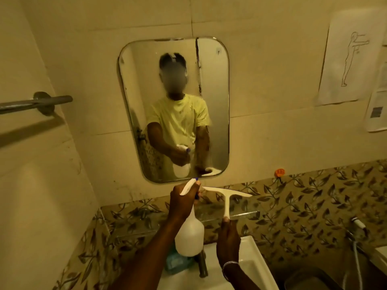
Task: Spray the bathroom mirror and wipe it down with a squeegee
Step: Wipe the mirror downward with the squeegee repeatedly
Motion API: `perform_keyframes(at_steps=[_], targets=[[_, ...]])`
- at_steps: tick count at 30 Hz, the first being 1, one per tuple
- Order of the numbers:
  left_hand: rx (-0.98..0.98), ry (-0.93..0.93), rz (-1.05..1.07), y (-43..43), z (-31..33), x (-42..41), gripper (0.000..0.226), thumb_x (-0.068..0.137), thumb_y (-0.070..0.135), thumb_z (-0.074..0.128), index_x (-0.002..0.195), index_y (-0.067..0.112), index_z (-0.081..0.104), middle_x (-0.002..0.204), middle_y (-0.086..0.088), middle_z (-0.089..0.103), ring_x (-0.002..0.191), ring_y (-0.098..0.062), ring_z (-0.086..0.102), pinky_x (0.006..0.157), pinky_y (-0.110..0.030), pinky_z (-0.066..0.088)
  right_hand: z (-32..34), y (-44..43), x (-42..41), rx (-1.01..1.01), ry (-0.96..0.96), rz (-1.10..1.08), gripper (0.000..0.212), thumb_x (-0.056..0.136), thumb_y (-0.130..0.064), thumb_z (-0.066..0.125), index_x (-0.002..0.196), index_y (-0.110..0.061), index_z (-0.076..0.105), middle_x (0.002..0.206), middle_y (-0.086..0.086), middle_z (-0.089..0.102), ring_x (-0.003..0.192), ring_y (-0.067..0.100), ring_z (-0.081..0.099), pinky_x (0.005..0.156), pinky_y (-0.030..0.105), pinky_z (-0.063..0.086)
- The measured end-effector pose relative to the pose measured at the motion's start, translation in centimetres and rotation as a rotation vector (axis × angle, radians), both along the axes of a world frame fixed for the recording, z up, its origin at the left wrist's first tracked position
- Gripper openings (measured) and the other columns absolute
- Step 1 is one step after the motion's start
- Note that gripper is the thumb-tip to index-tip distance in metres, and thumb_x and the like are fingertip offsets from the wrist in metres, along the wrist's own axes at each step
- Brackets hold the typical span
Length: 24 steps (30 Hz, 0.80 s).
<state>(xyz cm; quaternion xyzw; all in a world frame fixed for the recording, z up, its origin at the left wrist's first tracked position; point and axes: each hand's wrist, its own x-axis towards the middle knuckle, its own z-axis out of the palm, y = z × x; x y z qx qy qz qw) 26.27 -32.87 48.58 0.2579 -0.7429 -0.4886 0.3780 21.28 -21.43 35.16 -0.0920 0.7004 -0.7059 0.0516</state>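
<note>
A rounded rectangular mirror [211, 97] hangs on the tiled wall straight ahead, with a dark crack line near its upper middle. My left hand [181, 203] grips the neck of a white spray bottle [189, 237], its nozzle pointing at the mirror's bottom edge. To the right, my right hand [228, 240] holds the handle of a white T-shaped squeegee [227, 196], blade up and just below the mirror. The mirror reflects a person in a yellow shirt holding both items.
A white sink [249, 266] with a grey tap [202, 266] lies below my hands, a teal packet [176, 261] beside it. A grey towel bar [35, 102] juts from the left wall. Papers [345, 61] hang at right; a hose fitting [359, 225] is lower right.
</note>
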Motion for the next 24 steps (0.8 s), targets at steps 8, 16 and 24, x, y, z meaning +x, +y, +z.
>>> perform_keyframes(at_steps=[8,16,24], targets=[[-0.001,0.122,0.044,-1.3,0.0,1.5,0.024,0.098,0.021,0.065,0.079,0.01,0.076,0.068,-0.005,0.075,0.064,-0.012,0.072,0.059,-0.02,0.057,17.5,-0.5,-4.7,-0.287,0.257,0.141,0.03,0.107,-0.046,0.041,0.091,-0.027,0.059,0.063,0.0,0.054,0.046,0.013,0.047,0.04,0.026,0.039],[0.036,0.13,0.043,-2.2,0.1,1.8,0.028,0.098,0.023,0.066,0.076,0.011,0.076,0.069,-0.009,0.075,0.068,-0.023,0.074,0.061,-0.033,0.059,37.5,-4.1,-6.0,-0.296,0.576,0.268,0.033,0.109,-0.042,0.04,0.097,-0.018,0.061,0.07,-0.005,0.058,0.047,-0.001,0.052,0.04,0.015,0.045],[0.08,0.132,0.033,-2.9,0.3,1.8,0.029,0.098,0.026,0.065,0.078,0.009,0.077,0.072,-0.012,0.076,0.07,-0.024,0.074,0.064,-0.036,0.059,43.0,-7.4,-7.0,-0.182,0.639,0.18,0.039,0.109,-0.041,0.038,0.107,-0.011,0.061,0.097,0.012,0.069,0.082,0.026,0.067,0.067,0.037,0.059]])
